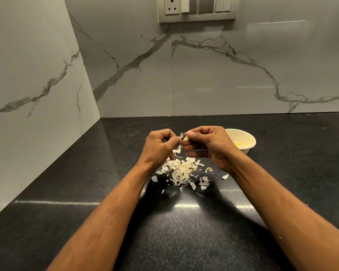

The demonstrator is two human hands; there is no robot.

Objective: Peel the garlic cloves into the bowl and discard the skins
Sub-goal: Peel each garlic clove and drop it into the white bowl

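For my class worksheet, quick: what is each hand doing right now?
Left hand: pinches a strip of garlic skin.
Right hand: holds the garlic clove.

One white round bowl (241,140). One pale garlic clove (186,138) held left of the bowl. Three unpeeled cloves (209,169) in front of the bowl. One heap of papery skins (179,170), beyond counting.

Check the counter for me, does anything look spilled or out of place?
Only the garlic skins: they lie in a loose heap on the dark countertop under both hands, with flakes scattered round it, not yet discarded. The bowl stands upright to the right. Nothing looks damaged.
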